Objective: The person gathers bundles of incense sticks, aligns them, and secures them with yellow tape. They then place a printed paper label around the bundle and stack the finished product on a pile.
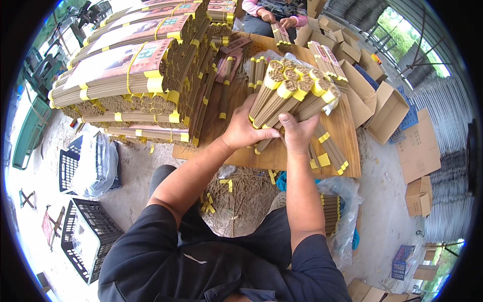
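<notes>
A cluster of several incense stick bundles (pixel 289 93), brown with yellow bands near their ends, is gripped between my two hands above the wooden table. My left hand (pixel 244 127) wraps the lower left side, its thumb pointing right. On the right side, my right hand (pixel 301 133) presses with its thumb raised along the sticks. The cluster tilts, its yellow-banded ends up and to the right. Loose bundles (pixel 332 151) lie on the table by my right wrist. Other single bundles (pixel 226 88) lie beyond my left hand.
A tall stack of labelled incense packs (pixel 121 65) fills the table's left side. Across the wooden table (pixel 347 126), another person's hands (pixel 282 22) hold a bundle. Open cardboard boxes (pixel 385 108) stand at the right; black crates (pixel 93 236) stand on the floor at left.
</notes>
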Action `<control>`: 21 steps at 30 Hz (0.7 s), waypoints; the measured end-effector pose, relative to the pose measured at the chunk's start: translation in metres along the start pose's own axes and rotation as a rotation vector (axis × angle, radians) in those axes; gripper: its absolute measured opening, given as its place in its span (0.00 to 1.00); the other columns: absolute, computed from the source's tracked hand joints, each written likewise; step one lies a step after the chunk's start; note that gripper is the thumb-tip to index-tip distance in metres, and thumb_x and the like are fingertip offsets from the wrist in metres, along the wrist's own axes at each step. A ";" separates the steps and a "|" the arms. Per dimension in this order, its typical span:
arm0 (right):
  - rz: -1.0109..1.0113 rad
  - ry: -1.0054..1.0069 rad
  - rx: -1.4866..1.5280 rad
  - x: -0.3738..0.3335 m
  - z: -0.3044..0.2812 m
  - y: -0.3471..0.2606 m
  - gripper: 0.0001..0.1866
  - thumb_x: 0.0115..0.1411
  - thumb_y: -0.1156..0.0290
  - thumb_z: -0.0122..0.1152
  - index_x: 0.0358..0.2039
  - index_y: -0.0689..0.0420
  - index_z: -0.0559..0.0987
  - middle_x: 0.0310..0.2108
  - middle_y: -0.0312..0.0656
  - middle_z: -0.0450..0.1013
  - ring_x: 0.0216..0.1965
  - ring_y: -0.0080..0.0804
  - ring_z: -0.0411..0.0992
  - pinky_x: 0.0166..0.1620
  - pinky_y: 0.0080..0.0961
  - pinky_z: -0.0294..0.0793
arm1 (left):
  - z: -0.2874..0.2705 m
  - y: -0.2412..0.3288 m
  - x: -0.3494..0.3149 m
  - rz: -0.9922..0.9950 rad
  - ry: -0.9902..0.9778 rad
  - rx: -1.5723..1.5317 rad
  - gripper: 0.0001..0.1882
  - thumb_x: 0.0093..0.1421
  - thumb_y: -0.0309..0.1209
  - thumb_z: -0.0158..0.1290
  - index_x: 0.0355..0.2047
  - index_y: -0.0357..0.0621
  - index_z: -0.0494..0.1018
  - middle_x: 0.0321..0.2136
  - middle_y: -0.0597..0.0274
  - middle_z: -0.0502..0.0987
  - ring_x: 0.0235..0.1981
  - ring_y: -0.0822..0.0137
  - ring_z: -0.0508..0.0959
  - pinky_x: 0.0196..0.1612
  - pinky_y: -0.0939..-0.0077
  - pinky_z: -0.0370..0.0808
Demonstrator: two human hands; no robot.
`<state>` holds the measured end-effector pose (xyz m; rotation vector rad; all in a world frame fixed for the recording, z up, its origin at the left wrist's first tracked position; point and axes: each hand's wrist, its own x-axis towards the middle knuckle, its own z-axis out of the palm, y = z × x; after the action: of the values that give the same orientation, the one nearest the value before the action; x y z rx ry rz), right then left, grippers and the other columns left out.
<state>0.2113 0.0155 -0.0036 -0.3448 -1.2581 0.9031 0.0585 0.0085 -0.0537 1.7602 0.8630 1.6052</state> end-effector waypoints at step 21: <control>0.003 0.032 -0.124 -0.011 -0.001 0.011 0.28 0.53 0.71 0.80 0.50 0.65 0.75 0.45 0.40 0.78 0.45 0.25 0.75 0.51 0.27 0.76 | -0.007 -0.010 -0.005 -0.253 -0.082 -0.329 0.50 0.44 0.43 0.78 0.63 0.36 0.64 0.55 0.52 0.76 0.56 0.65 0.75 0.61 0.65 0.71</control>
<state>0.2077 0.0140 -0.0185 -0.4573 -1.2878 0.8206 0.0508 0.0106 -0.0638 1.4163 0.7042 1.4079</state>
